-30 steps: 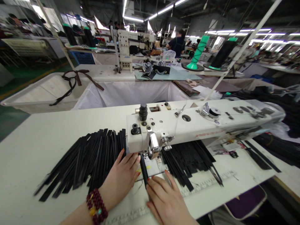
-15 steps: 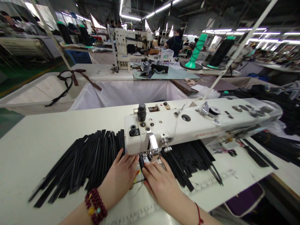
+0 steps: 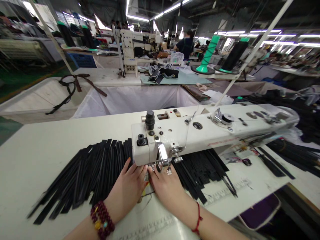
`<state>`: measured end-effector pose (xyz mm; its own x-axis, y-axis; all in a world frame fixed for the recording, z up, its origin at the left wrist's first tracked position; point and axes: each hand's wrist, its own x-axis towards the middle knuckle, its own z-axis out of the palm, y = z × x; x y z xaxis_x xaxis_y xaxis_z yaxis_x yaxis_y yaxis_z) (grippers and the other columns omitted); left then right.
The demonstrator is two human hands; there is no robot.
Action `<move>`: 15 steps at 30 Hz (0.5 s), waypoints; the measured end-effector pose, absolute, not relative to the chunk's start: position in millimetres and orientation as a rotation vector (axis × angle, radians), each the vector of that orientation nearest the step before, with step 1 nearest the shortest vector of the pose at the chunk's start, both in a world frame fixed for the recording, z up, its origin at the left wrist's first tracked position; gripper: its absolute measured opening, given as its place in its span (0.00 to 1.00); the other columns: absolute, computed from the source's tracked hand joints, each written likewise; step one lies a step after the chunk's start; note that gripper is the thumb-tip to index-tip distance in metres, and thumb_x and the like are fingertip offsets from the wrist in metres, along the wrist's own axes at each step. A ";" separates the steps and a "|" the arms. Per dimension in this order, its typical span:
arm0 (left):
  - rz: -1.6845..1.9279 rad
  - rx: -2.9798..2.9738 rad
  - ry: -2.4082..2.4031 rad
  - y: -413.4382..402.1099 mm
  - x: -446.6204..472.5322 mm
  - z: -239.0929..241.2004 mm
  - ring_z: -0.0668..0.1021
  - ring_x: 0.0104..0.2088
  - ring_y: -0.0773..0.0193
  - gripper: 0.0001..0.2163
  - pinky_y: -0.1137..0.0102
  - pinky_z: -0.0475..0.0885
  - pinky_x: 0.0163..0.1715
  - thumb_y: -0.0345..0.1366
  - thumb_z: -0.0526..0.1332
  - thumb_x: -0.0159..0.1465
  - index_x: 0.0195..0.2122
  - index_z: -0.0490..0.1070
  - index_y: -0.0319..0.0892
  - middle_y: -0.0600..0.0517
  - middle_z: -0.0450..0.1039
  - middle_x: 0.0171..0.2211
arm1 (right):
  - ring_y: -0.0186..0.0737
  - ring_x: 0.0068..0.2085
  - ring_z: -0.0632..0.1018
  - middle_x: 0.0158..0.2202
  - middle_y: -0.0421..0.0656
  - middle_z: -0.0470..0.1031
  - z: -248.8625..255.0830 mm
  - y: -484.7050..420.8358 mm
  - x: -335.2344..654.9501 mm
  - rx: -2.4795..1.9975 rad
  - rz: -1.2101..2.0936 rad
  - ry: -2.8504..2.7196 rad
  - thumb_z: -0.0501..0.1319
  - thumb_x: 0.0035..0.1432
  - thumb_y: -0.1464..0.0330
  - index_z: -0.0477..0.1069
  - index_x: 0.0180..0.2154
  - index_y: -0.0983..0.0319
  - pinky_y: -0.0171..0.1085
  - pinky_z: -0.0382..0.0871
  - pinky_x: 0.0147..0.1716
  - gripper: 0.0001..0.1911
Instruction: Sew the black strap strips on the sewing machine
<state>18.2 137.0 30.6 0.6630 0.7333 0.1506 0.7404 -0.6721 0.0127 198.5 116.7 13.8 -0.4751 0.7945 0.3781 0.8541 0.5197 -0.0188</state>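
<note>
Left hand [image 3: 130, 186], right hand [image 3: 165, 185]: palms down, grip cannot be told | by sewing machine [image 3: 185, 136] | black strips [image 3: 96, 171] either side

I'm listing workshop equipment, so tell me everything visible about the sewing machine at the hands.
The sewing machine is upright on the pale table, its long white arm looking like painted metal, with blurred red lettering along the side. Black knobs top its head end, above a shiny curved guard. The left hand and right hand reach that end; whether they touch it is unclear.
</note>
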 end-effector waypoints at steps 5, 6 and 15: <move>-0.245 -2.817 -1.272 137.9 18.5 27.8 0.74 0.55 0.49 0.14 0.49 0.61 0.61 0.35 0.51 0.72 0.49 0.75 0.40 0.43 0.79 0.45 | 0.45 0.38 0.74 0.37 0.46 0.75 18.9 96.8 202.5 -1.342 -0.175 -2.345 0.56 0.67 0.75 0.73 0.45 0.65 0.46 0.65 0.45 0.09; -0.226 -2.824 -1.279 138.3 18.7 27.7 0.74 0.54 0.49 0.14 0.49 0.61 0.61 0.35 0.51 0.72 0.48 0.76 0.40 0.43 0.79 0.44 | 0.44 0.37 0.74 0.36 0.45 0.75 20.0 90.1 205.0 -1.328 -0.136 -2.324 0.55 0.68 0.74 0.73 0.44 0.65 0.46 0.64 0.45 0.09; -0.207 -2.878 -1.341 138.4 16.6 30.5 0.74 0.55 0.48 0.10 0.45 0.59 0.63 0.34 0.55 0.69 0.41 0.77 0.40 0.43 0.79 0.44 | 0.41 0.42 0.75 0.41 0.43 0.77 13.7 53.4 223.0 -1.220 -0.072 -2.146 0.52 0.71 0.70 0.73 0.47 0.61 0.44 0.62 0.53 0.12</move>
